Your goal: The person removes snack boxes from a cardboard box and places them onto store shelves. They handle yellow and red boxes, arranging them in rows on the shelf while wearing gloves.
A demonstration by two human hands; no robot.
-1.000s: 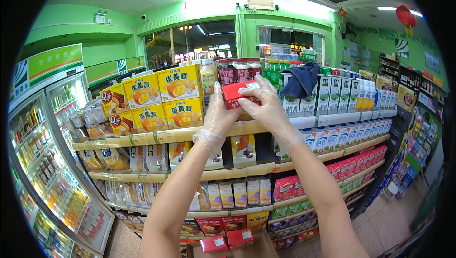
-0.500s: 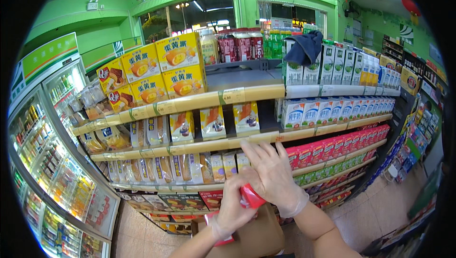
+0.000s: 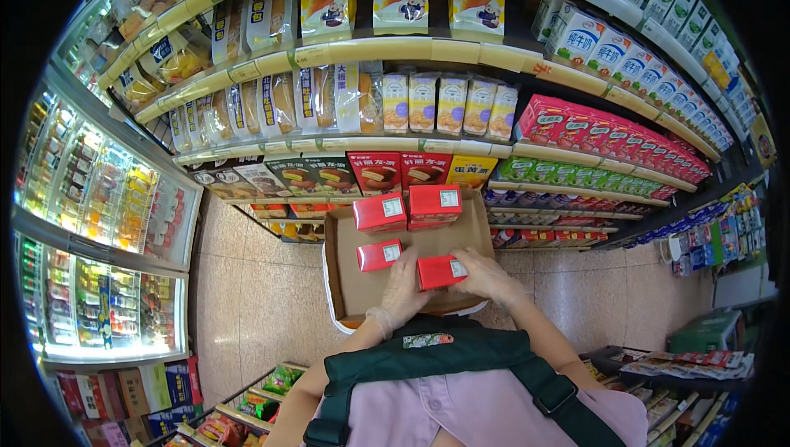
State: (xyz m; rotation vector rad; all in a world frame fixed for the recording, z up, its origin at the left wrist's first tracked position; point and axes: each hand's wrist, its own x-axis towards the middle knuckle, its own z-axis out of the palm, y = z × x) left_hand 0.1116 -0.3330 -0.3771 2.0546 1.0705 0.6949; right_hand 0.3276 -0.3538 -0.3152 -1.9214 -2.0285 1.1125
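Note:
A shallow open cardboard carton (image 3: 339, 278) is below me, with several red boxes in it. Two of them, a left red box (image 3: 379, 211) and a right red box (image 3: 434, 202), stand at its far side; a smaller red box (image 3: 378, 255) is nearer on the left. Another red box (image 3: 438, 273) lies between my hands at the near right. My right hand (image 3: 485, 276), in a clear glove, grips its right end. My left hand (image 3: 401, 289), also gloved, closes against its left end, with fingertips beside the smaller box; those fingers are slightly blurred.
Shelves ahead carry bagged bread (image 3: 284, 106), pink drink cartons (image 3: 609, 138), white milk cartons (image 3: 613, 54) and red snack boxes (image 3: 377, 174). A lit glass-door fridge (image 3: 107, 307) lines the left. Behind me stands a rack of colourful packets (image 3: 255, 404). Tiled floor (image 3: 568, 282) surrounds the carton.
My view has tilted down from the shelves to the carton. My hands, earlier together round a red item before the shelves, are now lower and apart, either side of a red box.

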